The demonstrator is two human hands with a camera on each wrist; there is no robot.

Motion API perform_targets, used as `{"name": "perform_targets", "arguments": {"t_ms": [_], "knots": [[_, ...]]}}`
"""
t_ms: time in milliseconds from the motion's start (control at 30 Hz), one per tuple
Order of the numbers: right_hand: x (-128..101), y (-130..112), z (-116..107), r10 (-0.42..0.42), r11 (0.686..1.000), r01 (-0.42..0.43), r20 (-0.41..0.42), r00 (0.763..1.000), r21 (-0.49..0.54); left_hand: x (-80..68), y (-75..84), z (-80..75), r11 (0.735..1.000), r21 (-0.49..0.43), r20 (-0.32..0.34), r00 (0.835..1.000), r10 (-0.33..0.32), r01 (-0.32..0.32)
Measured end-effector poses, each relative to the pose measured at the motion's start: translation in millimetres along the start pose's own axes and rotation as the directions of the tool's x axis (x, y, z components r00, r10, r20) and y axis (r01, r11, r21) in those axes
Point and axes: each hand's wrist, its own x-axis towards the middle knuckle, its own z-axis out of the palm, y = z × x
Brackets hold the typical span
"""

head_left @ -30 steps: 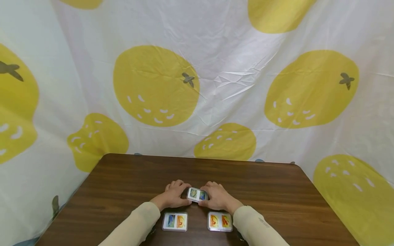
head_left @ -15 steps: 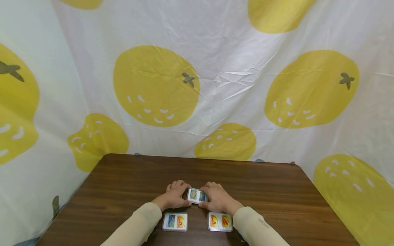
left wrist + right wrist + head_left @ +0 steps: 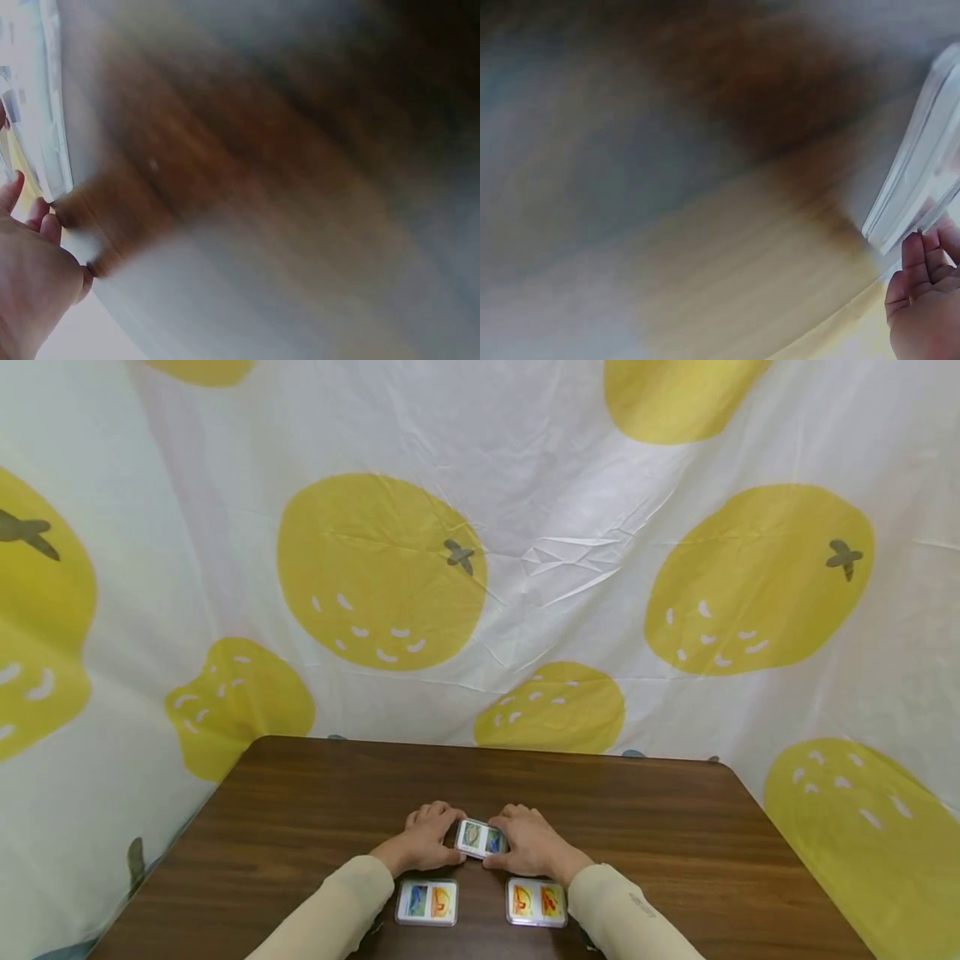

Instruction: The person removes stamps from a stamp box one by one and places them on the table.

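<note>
While both of my hands sit at the near middle of the table (image 3: 300,810), I list what shows.

Item one: a small clear card case (image 3: 480,837), picture side up, held between the two hands just above or on the wood; I cannot tell whether it touches the surface.

Item two: my left hand (image 3: 426,841), fingers curled and pressed together, pinching the left end of the card case. In the left wrist view the fingertips (image 3: 30,214) lie against a pale edge; the rest is blurred.

Item three: my right hand (image 3: 527,841), fingers curled likewise, pinching the right end of the same case. In the right wrist view the fingers (image 3: 919,262) lie close together under a white, layered edge.

Item four: a second card case (image 3: 427,902), blue and orange pictures, flat on the table near my left sleeve (image 3: 330,910).

Item five: a third card case (image 3: 536,901), orange pictures, flat beside my right sleeve (image 3: 622,918), well apart from the second.

Item six: a white curtain printed with large yellow fruit (image 3: 525,552), hanging beyond the far edge of the table.
</note>
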Motion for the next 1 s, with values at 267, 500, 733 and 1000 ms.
{"name": "perform_targets", "arguments": {"t_ms": [267,500,733,1000], "knots": [[-0.8,-0.3,0.2,0.001,1.000,-0.001,-0.016,1.000,-0.013,0.5,-2.2,0.7,1.000,-0.016,0.011,1.000,-0.001,0.001],[-1.8,0.4,-1.1,-0.003,1.000,0.003,-0.019,1.000,0.012,-0.2,-1.5,-1.4,1.000,0.004,0.012,1.000,-0.006,0.006],[-2.5,-0.5,-1.4,-0.004,0.999,0.005,-0.010,1.000,0.040,-2.1,1.1,-4.6,1.000,-0.023,0.019,1.000,-0.010,0.010],[-1.6,2.3,0.6,-0.019,0.999,0.020,-0.028,0.999,0.044,-1.0,-2.6,-3.3,1.000,-0.026,0.011,1.000,-0.005,0.005]]}}
